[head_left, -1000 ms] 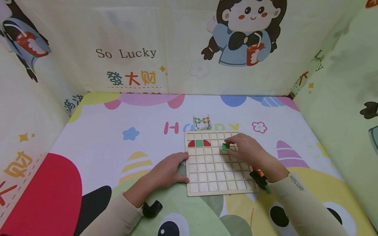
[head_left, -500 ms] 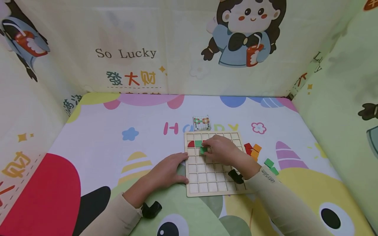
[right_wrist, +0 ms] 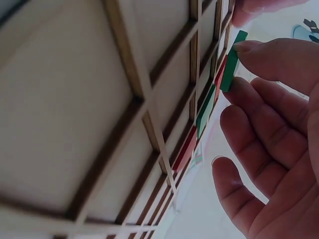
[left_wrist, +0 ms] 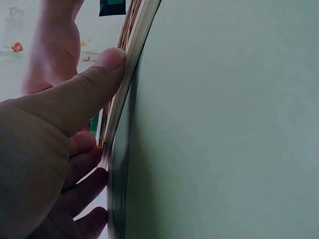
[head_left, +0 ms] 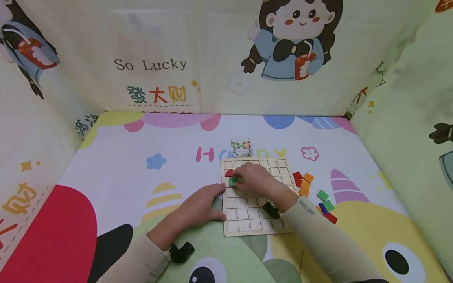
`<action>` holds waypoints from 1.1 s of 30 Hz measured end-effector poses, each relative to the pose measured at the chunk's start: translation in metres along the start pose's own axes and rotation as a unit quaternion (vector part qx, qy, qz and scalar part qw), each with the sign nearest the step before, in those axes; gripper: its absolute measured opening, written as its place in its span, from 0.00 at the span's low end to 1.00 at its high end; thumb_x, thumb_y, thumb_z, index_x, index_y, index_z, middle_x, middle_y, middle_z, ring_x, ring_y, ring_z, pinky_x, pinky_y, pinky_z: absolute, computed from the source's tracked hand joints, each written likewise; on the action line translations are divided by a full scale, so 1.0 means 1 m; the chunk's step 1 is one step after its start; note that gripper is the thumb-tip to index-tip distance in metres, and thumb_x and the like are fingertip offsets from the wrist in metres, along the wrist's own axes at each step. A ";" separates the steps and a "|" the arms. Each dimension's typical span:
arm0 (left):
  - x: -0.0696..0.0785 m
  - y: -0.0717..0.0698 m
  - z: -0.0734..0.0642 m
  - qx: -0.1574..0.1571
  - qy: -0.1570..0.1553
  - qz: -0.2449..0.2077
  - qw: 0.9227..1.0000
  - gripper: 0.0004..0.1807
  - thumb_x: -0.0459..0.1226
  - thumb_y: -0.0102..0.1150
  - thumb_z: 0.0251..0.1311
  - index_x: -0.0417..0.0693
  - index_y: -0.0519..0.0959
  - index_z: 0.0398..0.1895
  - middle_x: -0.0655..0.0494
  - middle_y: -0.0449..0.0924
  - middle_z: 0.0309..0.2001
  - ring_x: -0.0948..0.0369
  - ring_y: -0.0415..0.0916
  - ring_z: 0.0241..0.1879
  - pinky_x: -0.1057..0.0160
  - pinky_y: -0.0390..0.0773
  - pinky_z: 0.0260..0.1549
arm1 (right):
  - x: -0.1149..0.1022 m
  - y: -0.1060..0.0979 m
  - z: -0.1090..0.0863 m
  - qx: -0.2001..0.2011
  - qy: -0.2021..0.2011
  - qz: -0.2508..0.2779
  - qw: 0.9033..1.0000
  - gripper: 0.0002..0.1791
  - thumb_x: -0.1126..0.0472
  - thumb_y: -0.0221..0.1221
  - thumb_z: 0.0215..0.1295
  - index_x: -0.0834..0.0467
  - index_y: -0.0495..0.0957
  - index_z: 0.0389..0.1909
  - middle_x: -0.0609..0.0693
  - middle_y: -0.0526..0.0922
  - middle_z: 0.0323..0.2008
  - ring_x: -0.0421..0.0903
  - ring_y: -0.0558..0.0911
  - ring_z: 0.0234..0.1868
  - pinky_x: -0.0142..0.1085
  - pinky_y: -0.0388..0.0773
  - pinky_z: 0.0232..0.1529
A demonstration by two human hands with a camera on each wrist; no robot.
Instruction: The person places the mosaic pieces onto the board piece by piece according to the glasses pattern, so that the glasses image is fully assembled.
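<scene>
A wooden grid board (head_left: 244,231) lies on the patterned cloth. My left hand (head_left: 203,202) rests along its left edge, with thumb and fingertips touching the rim and fingers fairly straight. Between thumb and fingertip, my right hand (head_left: 256,181) pinches a green square tile (right_wrist: 233,60). That tile is over the board's left side, just below a red rounded piece (head_left: 229,173) in the second row. The right wrist view shows a set green tile (right_wrist: 206,112) with a red piece (right_wrist: 185,149) beside it; my right hand hides these from the head view.
A small pattern card (head_left: 242,147) stands behind the board. To the right lie loose red pieces (head_left: 297,177), orange tiles (head_left: 306,182) and green tiles (head_left: 325,200), plus a blue piece (head_left: 323,208) and a red piece (head_left: 330,218). Printed cloth walls surround the table.
My right hand has carried the green tile leftward across the board to below the leftmost red piece. Loose pieces at the right have come into view. The left hand stays put.
</scene>
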State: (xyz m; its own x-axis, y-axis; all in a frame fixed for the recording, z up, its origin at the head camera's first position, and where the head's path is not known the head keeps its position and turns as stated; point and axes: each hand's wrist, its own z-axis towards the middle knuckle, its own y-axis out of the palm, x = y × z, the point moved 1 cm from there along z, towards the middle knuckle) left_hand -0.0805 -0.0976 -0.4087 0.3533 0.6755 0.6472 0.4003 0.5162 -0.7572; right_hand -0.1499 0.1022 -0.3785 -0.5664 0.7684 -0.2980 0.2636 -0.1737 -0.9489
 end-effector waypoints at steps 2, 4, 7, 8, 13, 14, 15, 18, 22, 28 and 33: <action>0.000 0.000 0.000 0.000 0.001 0.001 1.000 0.43 0.46 0.77 0.51 0.41 0.70 0.69 0.48 0.68 0.70 0.48 0.63 0.69 0.49 0.65 0.67 | -0.002 0.001 0.001 -0.001 -0.003 -0.001 1.000 0.13 0.57 0.67 0.65 0.56 0.85 0.49 0.46 0.85 0.40 0.46 0.79 0.43 0.40 0.78 0.49; 0.000 0.000 0.000 0.000 0.001 0.001 1.000 0.43 0.46 0.77 0.51 0.41 0.70 0.69 0.48 0.68 0.69 0.48 0.63 0.69 0.49 0.65 0.67 | -0.003 0.002 0.003 -0.004 -0.004 -0.005 1.000 0.13 0.57 0.67 0.65 0.56 0.85 0.49 0.46 0.85 0.40 0.46 0.80 0.43 0.41 0.78 0.49; 0.000 0.000 0.000 0.001 -0.001 0.003 1.000 0.43 0.46 0.78 0.51 0.41 0.70 0.69 0.48 0.69 0.69 0.49 0.64 0.69 0.49 0.65 0.67 | -0.004 0.004 0.005 -0.008 -0.007 -0.014 1.000 0.14 0.56 0.67 0.65 0.55 0.85 0.49 0.46 0.85 0.40 0.47 0.80 0.44 0.41 0.78 0.50; 0.000 0.000 0.000 0.001 -0.002 0.003 1.000 0.43 0.46 0.78 0.51 0.42 0.70 0.69 0.48 0.69 0.69 0.49 0.64 0.69 0.49 0.65 0.67 | -0.004 0.005 0.005 -0.009 -0.008 -0.017 1.000 0.14 0.56 0.68 0.65 0.55 0.85 0.50 0.46 0.85 0.41 0.46 0.80 0.44 0.41 0.78 0.49; 0.000 0.000 0.000 0.002 -0.002 0.004 1.000 0.43 0.46 0.78 0.51 0.41 0.70 0.69 0.48 0.69 0.69 0.48 0.64 0.69 0.49 0.65 0.67 | -0.003 0.006 0.006 -0.004 -0.014 -0.008 1.000 0.16 0.57 0.68 0.64 0.53 0.84 0.52 0.46 0.85 0.45 0.47 0.80 0.49 0.42 0.77 0.53; 0.000 0.000 0.000 0.002 -0.001 0.005 1.000 0.43 0.46 0.78 0.51 0.41 0.70 0.69 0.48 0.69 0.69 0.48 0.64 0.69 0.49 0.65 0.67 | -0.002 0.006 0.006 -0.002 -0.014 -0.004 1.000 0.16 0.58 0.67 0.64 0.52 0.84 0.53 0.45 0.85 0.46 0.47 0.80 0.50 0.42 0.77 0.54; 0.000 0.000 0.000 0.003 0.000 0.005 1.000 0.43 0.46 0.78 0.51 0.41 0.70 0.69 0.47 0.69 0.69 0.48 0.64 0.69 0.49 0.65 0.67 | -0.001 0.006 0.006 0.000 -0.012 0.001 1.000 0.16 0.58 0.67 0.64 0.52 0.84 0.53 0.45 0.85 0.47 0.47 0.80 0.51 0.43 0.76 0.55; 0.000 0.001 0.000 0.002 0.003 0.006 1.000 0.43 0.46 0.77 0.51 0.41 0.70 0.69 0.48 0.69 0.69 0.48 0.63 0.69 0.49 0.65 0.67 | 0.002 0.006 0.004 0.001 -0.001 0.014 1.000 0.16 0.59 0.67 0.64 0.52 0.84 0.53 0.45 0.85 0.47 0.47 0.80 0.52 0.43 0.76 0.56; 0.000 0.001 0.000 0.003 0.005 0.006 1.000 0.43 0.46 0.77 0.51 0.41 0.70 0.69 0.48 0.69 0.69 0.48 0.63 0.69 0.49 0.65 0.67 | 0.004 0.005 0.002 0.001 0.005 0.022 1.000 0.14 0.59 0.67 0.65 0.54 0.84 0.51 0.46 0.85 0.45 0.47 0.80 0.49 0.42 0.77 0.54; 0.000 0.000 0.000 0.004 0.007 0.006 1.000 0.43 0.46 0.77 0.51 0.41 0.70 0.69 0.47 0.69 0.68 0.48 0.64 0.69 0.49 0.65 0.67 | 0.004 0.007 0.005 0.001 -0.009 0.025 1.000 0.14 0.60 0.67 0.65 0.55 0.84 0.51 0.46 0.85 0.45 0.47 0.80 0.49 0.43 0.77 0.55; -0.001 0.000 0.000 0.007 0.012 0.006 1.000 0.43 0.46 0.78 0.51 0.40 0.70 0.68 0.47 0.70 0.68 0.48 0.64 0.69 0.49 0.65 0.67 | 0.003 0.007 0.007 0.000 -0.008 0.029 1.000 0.14 0.60 0.67 0.65 0.53 0.84 0.51 0.46 0.86 0.45 0.47 0.81 0.49 0.43 0.76 0.55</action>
State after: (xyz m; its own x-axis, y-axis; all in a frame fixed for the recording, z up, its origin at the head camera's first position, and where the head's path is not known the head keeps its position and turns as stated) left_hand -0.0809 -0.0977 -0.4095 0.3778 0.6692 0.6398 0.3845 0.5152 -0.7660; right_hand -0.1546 0.0989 -0.3870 -0.5627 0.7466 -0.3547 0.2965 -0.2183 -0.9298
